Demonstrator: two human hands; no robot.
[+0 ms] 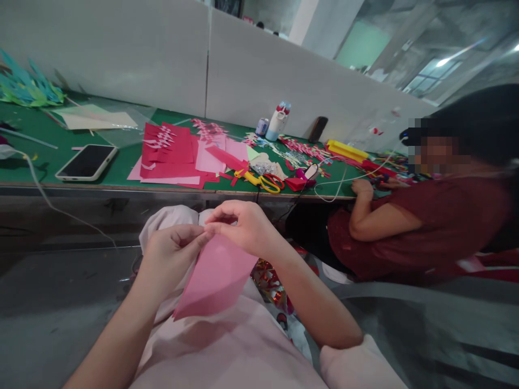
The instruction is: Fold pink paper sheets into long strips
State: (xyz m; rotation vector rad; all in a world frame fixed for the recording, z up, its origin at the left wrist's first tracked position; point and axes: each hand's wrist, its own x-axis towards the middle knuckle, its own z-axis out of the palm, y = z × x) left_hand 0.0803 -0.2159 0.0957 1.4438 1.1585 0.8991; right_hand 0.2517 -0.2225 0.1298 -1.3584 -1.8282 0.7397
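Observation:
A pink sheet of paper [221,275] hangs over my lap, its top edge pinched between both hands. My left hand [172,254] is closed, thumb and forefinger pressed on the paper's upper corner. Right beside it my right hand [243,227] is closed on the same edge, fingers curled and fingertips meeting those of the left. Whether the paper is folded at the pinch is hidden by my fingers. On the table beyond lie red paper sheets [174,154], pink paper [211,160] and yellow-handled scissors [259,181].
A phone [87,162] lies on the green table [125,156] at left. A can [261,127] and a bottle [279,121] stand near the partition. Paper strips [308,148] and a yellow tray [347,151] are further right. A co-worker in a dark red shirt [446,221] sits at right.

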